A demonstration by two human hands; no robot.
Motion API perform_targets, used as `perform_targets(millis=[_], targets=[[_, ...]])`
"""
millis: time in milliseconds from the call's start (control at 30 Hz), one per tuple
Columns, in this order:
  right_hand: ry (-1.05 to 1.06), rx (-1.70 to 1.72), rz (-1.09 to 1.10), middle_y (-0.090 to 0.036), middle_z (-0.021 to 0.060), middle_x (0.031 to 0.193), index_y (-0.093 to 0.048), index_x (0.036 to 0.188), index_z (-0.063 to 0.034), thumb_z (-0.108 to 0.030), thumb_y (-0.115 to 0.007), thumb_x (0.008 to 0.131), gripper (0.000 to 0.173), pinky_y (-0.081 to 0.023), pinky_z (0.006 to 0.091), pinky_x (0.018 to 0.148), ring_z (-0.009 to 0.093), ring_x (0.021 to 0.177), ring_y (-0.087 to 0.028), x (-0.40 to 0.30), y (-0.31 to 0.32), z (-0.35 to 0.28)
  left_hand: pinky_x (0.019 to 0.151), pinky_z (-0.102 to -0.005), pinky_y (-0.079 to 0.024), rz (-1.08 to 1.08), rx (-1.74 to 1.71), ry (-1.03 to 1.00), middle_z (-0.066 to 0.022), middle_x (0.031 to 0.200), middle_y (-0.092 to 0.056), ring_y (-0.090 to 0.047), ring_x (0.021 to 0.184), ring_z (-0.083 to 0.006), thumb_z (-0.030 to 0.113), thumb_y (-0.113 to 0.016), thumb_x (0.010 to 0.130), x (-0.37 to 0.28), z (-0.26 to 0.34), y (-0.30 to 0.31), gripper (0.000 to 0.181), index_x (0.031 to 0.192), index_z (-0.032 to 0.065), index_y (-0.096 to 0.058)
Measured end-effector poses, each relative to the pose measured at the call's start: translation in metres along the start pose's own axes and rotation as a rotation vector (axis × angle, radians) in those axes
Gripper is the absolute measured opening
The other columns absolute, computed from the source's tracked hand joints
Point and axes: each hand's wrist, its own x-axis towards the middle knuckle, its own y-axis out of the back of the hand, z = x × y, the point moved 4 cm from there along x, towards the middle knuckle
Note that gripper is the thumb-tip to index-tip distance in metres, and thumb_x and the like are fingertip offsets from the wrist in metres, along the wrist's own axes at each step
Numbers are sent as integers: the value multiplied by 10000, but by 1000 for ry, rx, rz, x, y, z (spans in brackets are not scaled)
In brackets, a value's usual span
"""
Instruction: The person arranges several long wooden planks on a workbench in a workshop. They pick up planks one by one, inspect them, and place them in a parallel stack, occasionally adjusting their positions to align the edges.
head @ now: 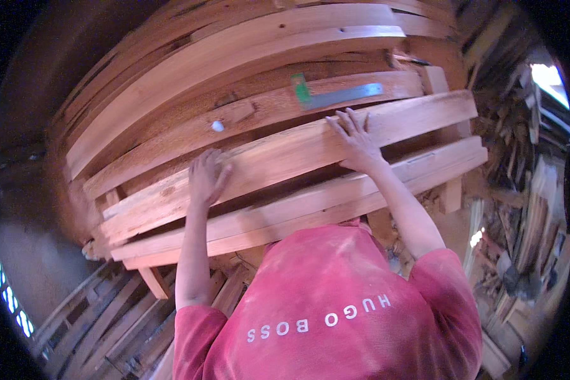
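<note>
A long planed wooden beam (pixel 275 166) lies slantwise before me. My right hand (pixel 356 140) spans it right of the middle, fingertips at its far edge and thumb near its close edge. Farther left, my left hand (pixel 206 180) lies across the same beam, fingers over the far edge and thumb apart. Nearer my body runs a second beam (pixel 289 213), with a dark gap between the two. Just beyond the held beam, a try square with a green stock (pixel 300 89) and metal blade (pixel 344 96) lies on a rougher board (pixel 266 111).
A small white object (pixel 217 126) sits on the rough board. Farther off are more long boards (pixel 247 52) and a thin tool (pixel 411 60). A wooden leg (pixel 154 282) stands below the beams. Timber lengths (pixel 118 318) lie at lower left, scrap wood (pixel 503 128) at right.
</note>
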Motion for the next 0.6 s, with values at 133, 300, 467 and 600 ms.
perform_targets(millis=[133, 300, 467, 600], targets=[[16, -6, 88, -315, 132, 1611, -300, 1587, -201, -248, -908, 596, 1163, -200, 719, 1171, 372, 1529, -220, -2, -11, 8, 1150, -539, -333, -147, 80, -175, -179, 1441, -558, -478, 1373, -366, 607, -677, 857, 39, 43, -9, 782, 1420, 79, -553], [-11, -68, -14, -340, 108, 1603, -247, 1606, -257, -322, -918, 582, 1225, -178, 744, 1166, 336, 1521, -257, -1, -1, 8, 1139, -467, -372, -261, 45, -208, -190, 1426, -575, -522, 1342, -365, 612, -620, 913, 66, 42, -33, 716, 1409, 98, -575], [21, -75, -32, -405, 105, 1547, -272, 1591, -269, -399, -932, 549, 1240, -176, 739, 1174, 331, 1483, -324, 1, -2, 12, 1010, -430, -458, -529, -191, -10, -227, 1198, -680, -630, 1168, -359, 591, -476, 1009, 95, 13, -59, 619, 1208, 35, -664], [93, -72, -13, -461, 106, 1451, -333, 1559, -265, -416, -943, 521, 1214, -194, 709, 1188, 323, 1431, -375, 7, 3, 16, 942, -432, -470, -578, -162, 24, -242, 1060, -683, -651, 1072, -357, 579, -445, 1027, 100, 10, -65, 638, 1057, -16, -674]])
